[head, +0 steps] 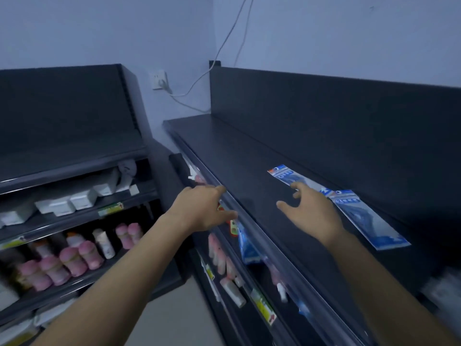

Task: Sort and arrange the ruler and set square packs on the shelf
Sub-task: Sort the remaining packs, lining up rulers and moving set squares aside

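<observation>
Stocked rack, wall socket and cable in a dim corner

A dark rack (74,156) on the left carries white boxes (82,198) on an upper tier, with a green and yellow tag (111,208) on the rail just below them. Pink bottles (74,260) stand in a row on the tier beneath, among a few white bottles (103,243). On the pale wall (99,28) behind, a socket (159,79) holds a plug, and a white cable (224,46) runs up from it. Lower right, pink tubes (219,255) lie near a yellow label (263,305). The floor (169,320) is grey.
</observation>
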`<state>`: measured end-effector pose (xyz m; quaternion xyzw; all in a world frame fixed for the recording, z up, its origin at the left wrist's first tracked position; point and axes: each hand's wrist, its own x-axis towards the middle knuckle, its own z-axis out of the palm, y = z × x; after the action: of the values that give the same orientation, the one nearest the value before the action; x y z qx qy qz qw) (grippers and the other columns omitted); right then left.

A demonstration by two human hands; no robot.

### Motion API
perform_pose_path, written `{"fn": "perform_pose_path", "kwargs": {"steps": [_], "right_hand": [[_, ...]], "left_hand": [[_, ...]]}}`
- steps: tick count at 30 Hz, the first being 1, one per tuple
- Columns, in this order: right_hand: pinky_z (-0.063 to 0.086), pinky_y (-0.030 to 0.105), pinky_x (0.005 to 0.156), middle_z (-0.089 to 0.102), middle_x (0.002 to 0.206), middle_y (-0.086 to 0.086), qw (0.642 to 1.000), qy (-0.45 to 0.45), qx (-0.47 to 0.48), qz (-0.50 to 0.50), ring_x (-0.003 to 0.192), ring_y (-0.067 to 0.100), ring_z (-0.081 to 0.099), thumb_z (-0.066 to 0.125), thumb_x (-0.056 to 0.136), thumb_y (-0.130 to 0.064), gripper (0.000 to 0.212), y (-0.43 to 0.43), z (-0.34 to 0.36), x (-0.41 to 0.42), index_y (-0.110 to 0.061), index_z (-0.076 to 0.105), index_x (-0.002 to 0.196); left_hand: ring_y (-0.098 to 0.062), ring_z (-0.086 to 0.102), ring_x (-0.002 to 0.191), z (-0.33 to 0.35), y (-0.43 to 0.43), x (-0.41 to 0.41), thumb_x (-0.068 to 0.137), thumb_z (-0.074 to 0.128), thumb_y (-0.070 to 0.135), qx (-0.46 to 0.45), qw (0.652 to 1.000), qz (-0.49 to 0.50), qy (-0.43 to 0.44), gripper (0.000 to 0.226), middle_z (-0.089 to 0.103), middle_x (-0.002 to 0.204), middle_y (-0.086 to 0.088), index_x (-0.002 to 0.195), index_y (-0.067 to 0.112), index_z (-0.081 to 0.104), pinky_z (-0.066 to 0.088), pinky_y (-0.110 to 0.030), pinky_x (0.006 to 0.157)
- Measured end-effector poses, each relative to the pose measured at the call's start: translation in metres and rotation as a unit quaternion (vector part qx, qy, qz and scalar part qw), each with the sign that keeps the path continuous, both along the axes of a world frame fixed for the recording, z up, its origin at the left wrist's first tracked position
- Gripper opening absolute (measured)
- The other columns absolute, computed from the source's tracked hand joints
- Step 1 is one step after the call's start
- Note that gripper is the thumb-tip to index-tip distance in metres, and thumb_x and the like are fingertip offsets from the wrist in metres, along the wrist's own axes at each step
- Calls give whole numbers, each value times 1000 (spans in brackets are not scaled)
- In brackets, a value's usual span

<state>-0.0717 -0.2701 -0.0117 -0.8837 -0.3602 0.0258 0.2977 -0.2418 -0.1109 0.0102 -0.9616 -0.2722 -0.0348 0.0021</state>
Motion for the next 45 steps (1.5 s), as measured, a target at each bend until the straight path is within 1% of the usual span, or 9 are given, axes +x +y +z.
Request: {"fn": "perform_pose_path", "kwargs": {"steps": [5,11,19,26,31,36,38,42,45], "right_hand": [[39,32,95,56,129,1,999,37,-1,-33,119,20,52,64,84,-43,58,49,-13,20,-21,45,134],[42,30,83,61,120,-3,990,23,28,-136,107,19,57,66,82,-42,49,91,-16,31,-23,52,124],[38,28,88,59,126,0,963,-1,-4,-269,116,20,54,65,82,-43,54,119,-17,25,-23,49,130],[42,32,87,59,128,4,936,9,-43,-348,115,24,55,65,82,-43,59,113,-20,56,-20,47,133],[41,33,89,56,132,4,927,19,-45,-371,119,24,52,65,79,-51,64,114,-33,100,-20,46,132],[25,40,113,28,152,3,939,11,-92,-331,141,22,21,65,71,-64,87,119,-42,129,-27,34,143],[19,42,114,18,157,-2,932,10,-123,-340,144,19,12,63,68,-70,92,115,-46,134,-33,27,145],[30,38,110,30,152,-10,928,50,-71,-362,139,15,27,65,65,-70,93,105,-51,136,-38,29,144],[27,37,110,38,146,-14,928,60,-73,-360,135,13,32,69,63,-69,89,103,-51,136,-38,37,140]], "left_hand": [[-25,56,114,-11,63,38,84,46,70,-19,999,-30,19,67,61,123,-2,126,18,50,42,-39,95],[-26,50,125,-8,136,90,86,47,67,-3,989,-144,29,71,53,138,-5,137,18,44,37,-39,99],[-22,50,125,0,199,157,88,47,65,-9,955,-295,23,72,50,141,-1,144,20,38,38,-39,102],[-22,53,117,-9,193,221,87,48,65,-26,927,-373,22,67,56,128,-2,136,20,45,39,-37,95],[-21,52,120,-19,179,273,84,53,66,-53,909,-412,31,66,55,133,0,131,19,49,37,-36,95],[-15,42,132,-26,162,315,65,75,64,-106,872,-473,73,95,43,147,6,144,26,37,32,-32,105],[-13,40,134,-29,157,330,58,79,64,-124,861,-483,97,102,41,148,10,144,29,36,30,-30,104],[-10,48,125,-38,149,351,44,82,70,-168,845,-496,113,107,49,137,15,136,32,44,37,-26,99],[-12,46,120,-43,146,357,36,81,73,-162,837,-506,130,111,47,128,16,133,32,46,41,-32,100]]}}
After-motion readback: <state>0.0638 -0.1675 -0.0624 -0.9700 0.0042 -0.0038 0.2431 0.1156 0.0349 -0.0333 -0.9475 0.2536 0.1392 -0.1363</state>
